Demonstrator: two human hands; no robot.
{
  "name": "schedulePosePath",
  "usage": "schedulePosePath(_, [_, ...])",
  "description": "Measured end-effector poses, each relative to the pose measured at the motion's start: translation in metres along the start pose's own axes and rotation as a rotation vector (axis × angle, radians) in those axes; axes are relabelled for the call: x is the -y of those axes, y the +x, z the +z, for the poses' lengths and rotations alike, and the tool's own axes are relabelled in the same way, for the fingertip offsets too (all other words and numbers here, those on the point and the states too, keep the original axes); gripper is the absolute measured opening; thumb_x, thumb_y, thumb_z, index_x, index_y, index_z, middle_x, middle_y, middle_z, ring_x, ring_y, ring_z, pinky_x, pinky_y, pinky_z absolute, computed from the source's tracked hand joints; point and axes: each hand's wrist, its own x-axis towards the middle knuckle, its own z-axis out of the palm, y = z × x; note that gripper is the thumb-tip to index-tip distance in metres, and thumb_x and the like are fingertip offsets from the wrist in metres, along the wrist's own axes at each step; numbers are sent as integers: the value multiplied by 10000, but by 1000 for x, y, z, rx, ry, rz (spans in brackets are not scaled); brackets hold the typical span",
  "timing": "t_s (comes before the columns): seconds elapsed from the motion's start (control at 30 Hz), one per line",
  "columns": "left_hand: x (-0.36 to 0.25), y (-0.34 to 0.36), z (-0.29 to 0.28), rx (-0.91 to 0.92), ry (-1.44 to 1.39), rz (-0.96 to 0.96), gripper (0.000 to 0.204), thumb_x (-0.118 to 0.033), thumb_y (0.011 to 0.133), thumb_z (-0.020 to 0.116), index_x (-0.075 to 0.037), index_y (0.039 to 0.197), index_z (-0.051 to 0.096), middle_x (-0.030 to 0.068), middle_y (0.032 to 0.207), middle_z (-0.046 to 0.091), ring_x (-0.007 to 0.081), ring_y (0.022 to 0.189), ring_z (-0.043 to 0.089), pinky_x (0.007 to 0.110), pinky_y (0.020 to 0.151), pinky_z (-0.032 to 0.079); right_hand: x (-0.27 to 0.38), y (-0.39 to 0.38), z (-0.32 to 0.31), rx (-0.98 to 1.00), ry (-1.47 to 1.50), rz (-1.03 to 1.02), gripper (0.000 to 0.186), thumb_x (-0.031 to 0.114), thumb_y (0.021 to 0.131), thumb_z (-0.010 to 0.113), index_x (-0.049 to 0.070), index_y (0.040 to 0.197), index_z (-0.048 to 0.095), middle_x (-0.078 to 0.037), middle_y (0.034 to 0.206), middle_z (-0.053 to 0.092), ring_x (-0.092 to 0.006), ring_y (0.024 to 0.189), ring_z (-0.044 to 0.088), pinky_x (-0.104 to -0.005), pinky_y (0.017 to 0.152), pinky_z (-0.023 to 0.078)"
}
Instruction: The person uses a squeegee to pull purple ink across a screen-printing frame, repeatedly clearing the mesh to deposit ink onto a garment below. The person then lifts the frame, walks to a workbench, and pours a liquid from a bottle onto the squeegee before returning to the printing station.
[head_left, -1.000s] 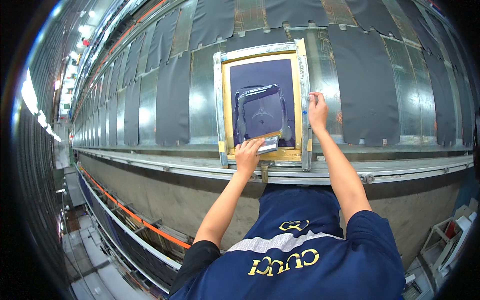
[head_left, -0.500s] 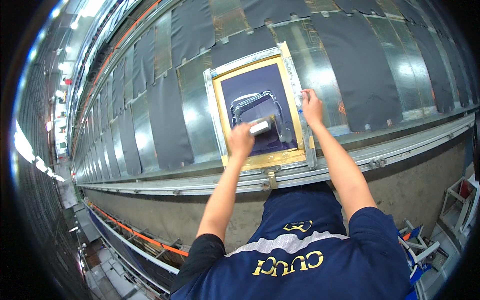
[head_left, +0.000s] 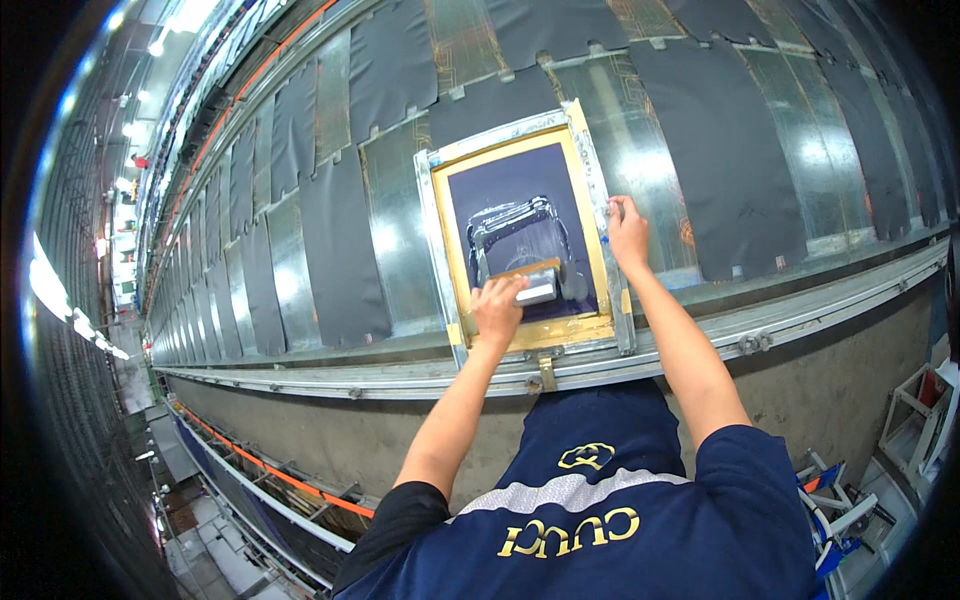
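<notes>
A screen printing frame (head_left: 596, 180), metal outside with yellow tape around a dark purple mesh (head_left: 500, 180), lies on the long table in front of me. My left hand (head_left: 496, 310) grips a squeegee (head_left: 537, 287) with a metal holder and a brownish blade edge, tilted on the lower part of the mesh. Glossy dark ink (head_left: 510, 211) forms an arch-shaped band above the squeegee. My right hand (head_left: 628, 236) is closed at the frame's right side, its fingers pinched on the rim; the exact contact is partly hidden.
Dark fabric-like panels (head_left: 715, 150) lie in rows across the shiny table surface (head_left: 635, 150). A metal rail (head_left: 680, 362) runs along the table's near edge, with a small brass-coloured bracket (head_left: 547, 373) below the frame. White and blue metal racks (head_left: 845, 515) stand at lower right.
My left hand has drawn the squeegee toward me, down the mesh, and the squeegee now lies more level across it. My right hand stays at the frame's right side.
</notes>
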Motion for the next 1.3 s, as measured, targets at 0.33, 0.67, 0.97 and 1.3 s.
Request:
schedulePosePath(0.33, [9, 47, 21, 43, 20, -31, 372, 3, 770, 684, -250, 1015, 805, -36, 1010, 765, 218, 903, 685, 394, 755, 461, -9, 1, 1, 28, 50, -23, 186, 236, 1043, 586, 87, 1118, 667, -226, 762, 691, -436, 765, 703, -523, 656, 496])
schedulePosePath(0.67, [-16, -74, -18, -3, -138, 10, 296, -71, 825, 729, -191, 1094, 763, -32, 1083, 739, 192, 1008, 667, 388, 775, 433, 4, 16, 17, -95, -10, -230, 212, 279, 1022, 617, 108, 1103, 711, -172, 808, 728, -378, 761, 709, -460, 709, 520])
schedulePosePath(0.97, [185, -153, -117, 16, -155, -97, 500, -32, 660, 773, -181, 1137, 748, -30, 1191, 746, 201, 1088, 662, 389, 848, 446, 138, -121, 194, -51, 53, -231, 196, 254, 1032, 612, 94, 1099, 704, -169, 799, 705, -331, 714, 685, -447, 693, 512])
schedulePosePath(1.3, [414, -230, -184, 19, -93, -162, 468, 26, 705, 701, -175, 1122, 770, -8, 1172, 759, 225, 1106, 682, 395, 879, 476, 213, -246, 409, 33, 148, -107, 173, 228, 1048, 590, 85, 1113, 663, -189, 790, 696, -388, 726, 684, -474, 678, 502])
